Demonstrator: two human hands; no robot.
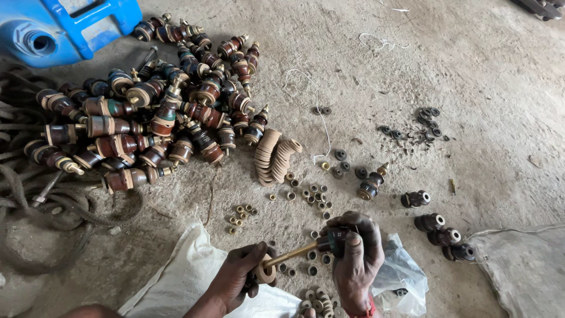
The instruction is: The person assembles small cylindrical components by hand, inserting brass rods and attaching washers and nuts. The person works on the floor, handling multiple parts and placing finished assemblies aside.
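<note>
My right hand (356,259) grips the dark end of a brass-stemmed insulator part (301,252) near the bottom centre. My left hand (238,277) holds the other end of the stem, fingers on a tan washer (265,272) threaded on it. The stem lies roughly level between both hands. Small brass and dark rings (312,292) lie scattered on the concrete floor under and around my hands.
A big heap of brown insulator assemblies (147,112) fills the upper left, beside a blue plastic container (59,26) and dark rope (35,224). A row of tan washers (273,156), brass nuts (241,215), dark washers (426,121), single dark insulators (444,235), white sack (176,282) and plastic bag (403,277) lie around.
</note>
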